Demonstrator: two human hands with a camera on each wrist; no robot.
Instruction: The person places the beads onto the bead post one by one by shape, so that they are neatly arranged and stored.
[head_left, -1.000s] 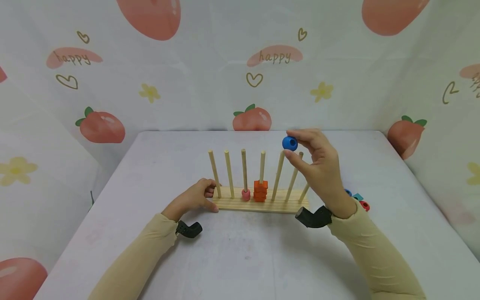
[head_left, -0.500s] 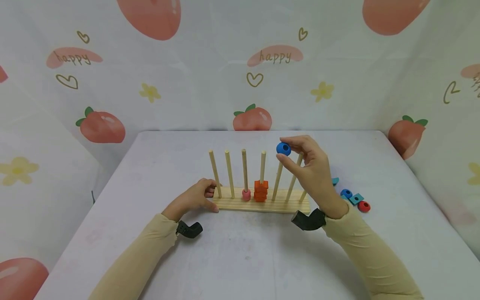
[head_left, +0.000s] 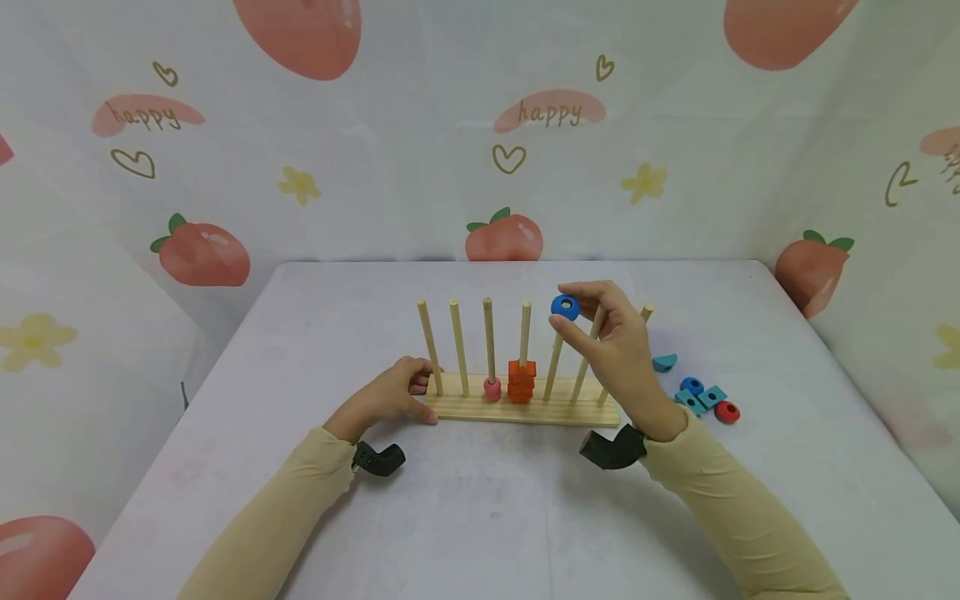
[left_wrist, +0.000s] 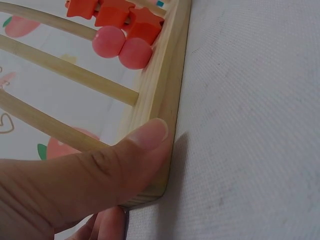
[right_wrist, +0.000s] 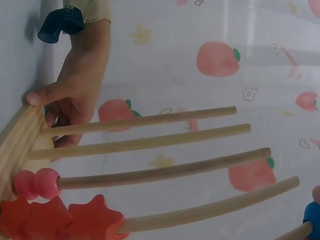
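Note:
A wooden peg board (head_left: 465, 407) with several upright dowels stands mid-table in the head view. My left hand (head_left: 392, 392) grips its left end, thumb along the front edge in the left wrist view. Between thumb and fingers of my right hand (head_left: 617, 346) is a blue bead (head_left: 566, 307), at the tip of the fifth dowel from the left; the dowel tip shows in its hole. Pink beads (right_wrist: 36, 183) sit low on the third dowel. On the fourth, orange star beads (head_left: 521, 382) are stacked. My right hand partly hides the dowels on the right.
Right of the board lie loose pieces: a teal half-round piece (head_left: 664, 363), another blue bead (head_left: 692, 386), teal square beads (head_left: 712, 397) and a red bead (head_left: 727, 412). A white cloth with fruit prints hangs behind the table (head_left: 480, 508).
My right hand has moved down and left with the blue bead, bringing it onto the fifth dowel's tip. More loose pieces show at the right. My left hand has stayed put.

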